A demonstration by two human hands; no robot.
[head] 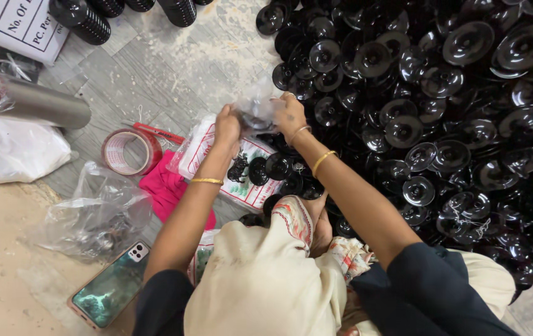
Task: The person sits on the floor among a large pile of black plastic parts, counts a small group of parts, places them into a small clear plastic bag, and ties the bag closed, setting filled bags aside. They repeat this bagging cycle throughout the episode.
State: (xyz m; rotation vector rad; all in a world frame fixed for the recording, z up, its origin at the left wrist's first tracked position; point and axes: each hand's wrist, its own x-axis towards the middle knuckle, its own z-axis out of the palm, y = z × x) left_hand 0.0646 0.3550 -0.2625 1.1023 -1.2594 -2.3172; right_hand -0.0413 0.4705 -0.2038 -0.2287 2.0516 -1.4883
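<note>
My left hand (227, 124) and my right hand (289, 116) both grip a small clear plastic bag (258, 107) with dark parts inside, held between them above the floor. A huge pile of glossy black round discs (441, 112) spreads to the right and behind my hands. Under my hands lies a printed white sack (204, 149) with several black discs (277, 167) on it. Gold bangles sit on both wrists.
A roll of tape (131, 151), a red-handled cutter (157, 132) and a pink cloth (167, 186) lie left of the sack. A crumpled clear bag (95, 211) and a phone (111, 287) lie near my left knee. Stacked black discs (86, 22), a metal tube (36, 104) and a white bag (11, 149) sit at the left.
</note>
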